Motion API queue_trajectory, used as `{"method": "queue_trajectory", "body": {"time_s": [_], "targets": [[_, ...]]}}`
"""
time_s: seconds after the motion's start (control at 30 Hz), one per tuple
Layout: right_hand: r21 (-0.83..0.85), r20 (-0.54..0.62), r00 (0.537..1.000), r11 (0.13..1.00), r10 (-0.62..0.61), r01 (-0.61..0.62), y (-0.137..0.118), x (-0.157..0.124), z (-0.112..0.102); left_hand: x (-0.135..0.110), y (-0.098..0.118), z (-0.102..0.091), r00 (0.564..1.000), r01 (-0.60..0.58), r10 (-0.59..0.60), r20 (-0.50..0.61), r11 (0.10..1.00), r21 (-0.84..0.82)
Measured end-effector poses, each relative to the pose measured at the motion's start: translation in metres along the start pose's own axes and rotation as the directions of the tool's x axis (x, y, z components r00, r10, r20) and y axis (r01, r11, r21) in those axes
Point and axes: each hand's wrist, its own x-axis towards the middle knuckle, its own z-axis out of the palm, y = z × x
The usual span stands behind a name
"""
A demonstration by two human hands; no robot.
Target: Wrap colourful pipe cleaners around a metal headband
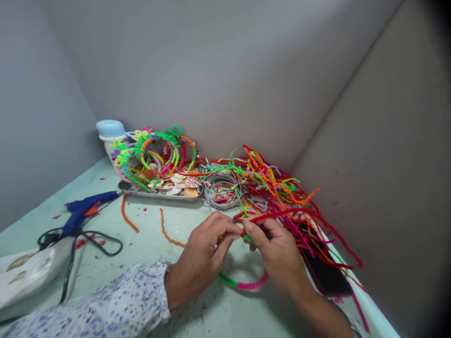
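Observation:
My left hand (206,251) and my right hand (276,251) meet fingertip to fingertip over the pale green table (148,244). Both pinch a hoop (243,283) wrapped in green and pink pipe cleaner, which curves below my hands. My right hand also pinches a red pipe cleaner (278,215) that runs off to the right. A tangled pile of coloured pipe cleaners (278,188) lies just behind and to the right of my hands.
A metal tray (160,193) holds finished wrapped hoops (151,152) and shell-like pieces. Bare wire rings (222,190) lie beside it. A blue glue gun (82,211) with its black cable lies left. Orange pipe cleaner pieces (169,234), a white jar (110,134), grey walls.

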Motion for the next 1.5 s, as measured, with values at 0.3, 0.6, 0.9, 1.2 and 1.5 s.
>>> {"method": "queue_trajectory", "body": {"time_s": [0.3,0.6,0.9,1.2,1.5], "targets": [[0.257,0.208,0.969,0.948,0.134,-0.186,0.001,0.007,-0.003,-0.002,-0.004,0.002,0.999,-0.034,0.034,0.014,0.999,0.002],[0.398,0.305,0.918,0.842,0.253,-0.364,0.001,0.005,-0.002,-0.003,-0.004,0.001,0.996,-0.084,0.083,0.032,0.996,0.040],[0.443,0.417,0.849,0.743,0.324,-0.502,0.004,0.005,0.000,-0.009,-0.005,0.001,0.991,-0.128,0.126,0.033,0.989,0.071],[0.442,0.539,0.773,0.668,0.336,-0.598,0.010,0.007,0.001,-0.013,-0.015,0.003,0.978,-0.207,0.204,0.040,0.969,0.136],[0.423,0.608,0.712,0.615,0.352,-0.666,0.016,0.009,0.002,-0.011,-0.016,0.001,0.974,-0.226,0.222,0.042,0.960,0.164]]}}
